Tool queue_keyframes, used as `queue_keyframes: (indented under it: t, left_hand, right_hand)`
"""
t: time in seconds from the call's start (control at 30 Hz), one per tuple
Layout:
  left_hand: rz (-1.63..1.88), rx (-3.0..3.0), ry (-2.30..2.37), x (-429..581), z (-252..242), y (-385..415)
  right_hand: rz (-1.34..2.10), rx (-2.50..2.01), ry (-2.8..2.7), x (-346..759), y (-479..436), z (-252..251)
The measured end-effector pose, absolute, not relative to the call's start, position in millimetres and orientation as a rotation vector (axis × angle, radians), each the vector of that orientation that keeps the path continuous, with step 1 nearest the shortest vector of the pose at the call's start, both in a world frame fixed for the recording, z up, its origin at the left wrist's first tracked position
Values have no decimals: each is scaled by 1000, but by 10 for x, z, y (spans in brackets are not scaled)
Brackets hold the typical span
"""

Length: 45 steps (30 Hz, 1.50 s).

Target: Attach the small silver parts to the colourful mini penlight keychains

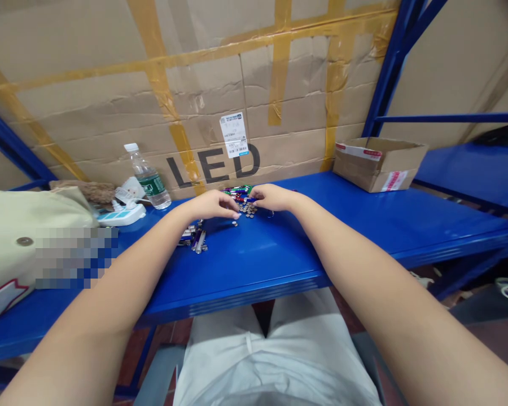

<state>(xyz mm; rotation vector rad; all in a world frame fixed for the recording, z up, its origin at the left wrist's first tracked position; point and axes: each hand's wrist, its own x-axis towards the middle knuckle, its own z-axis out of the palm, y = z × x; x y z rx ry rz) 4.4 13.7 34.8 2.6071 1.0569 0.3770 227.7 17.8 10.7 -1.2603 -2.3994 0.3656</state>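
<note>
My left hand [220,204] hovers just above the blue table, thumb and fingertips drawn together around a small silvery disc, apparently a button cell. Another disc [235,224] lies right below it. Closed around a small blue tube [250,199] is my right hand [271,197]; a thin ring shows beneath its palm. Between the hands lies a pile of small round button cells [248,210]. Behind it are several small coloured tubes [236,192] in green, red and blue, partly hidden by my hands. Silver and purple metal tubes [198,241] lie in a cluster left of my left hand.
A water bottle [150,177] stands at the back left, near a white and blue power strip [122,215]. A pale bag [29,225] sits far left. An open cardboard box [376,163] is at the back right. Large taped cardboard [296,113] rises behind the table [271,254].
</note>
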Motion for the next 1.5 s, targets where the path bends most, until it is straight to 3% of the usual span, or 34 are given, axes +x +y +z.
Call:
queue_keyframes:
  t: [0.17,1.13,1.5]
  left_hand:
    - [75,2658,975,25,341,147]
    - [232,2803,1071,147,236,124]
    - [122,2794,1063,63,254,228]
  right_hand:
    - [369,-1223,-2445,2275,158,125]
    - [326,-1233,-2413,2286,244,49]
    - [294,-1271,-2446,2287,231,66]
